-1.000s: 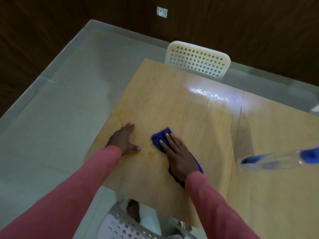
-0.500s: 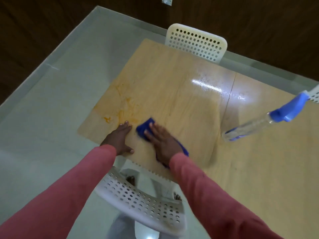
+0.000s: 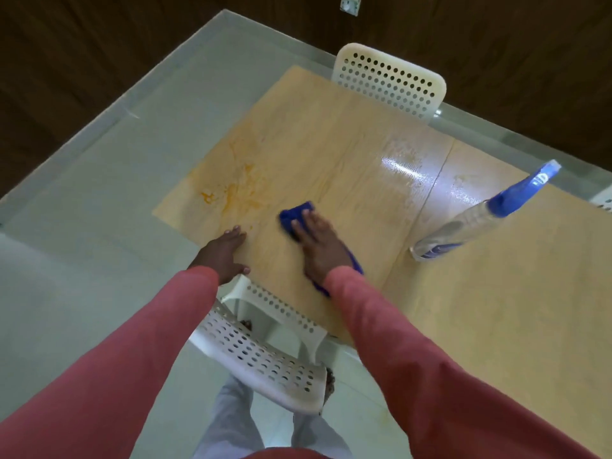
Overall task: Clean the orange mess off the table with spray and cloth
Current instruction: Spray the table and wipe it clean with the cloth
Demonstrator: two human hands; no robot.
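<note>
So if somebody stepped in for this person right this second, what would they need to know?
Left hand: flat on the table near its front edge, holding nothing.
Right hand: fingers straight, pressing the blue cloth onto the tabletop.
Spray bottle: standing on the table to the right, untouched.
Done: the surface looks wet and shiny toward the far side, so it has probably been sprayed.
Left: the orange mess near the table's left corner, just left of the cloth, still needs wiping.
</note>
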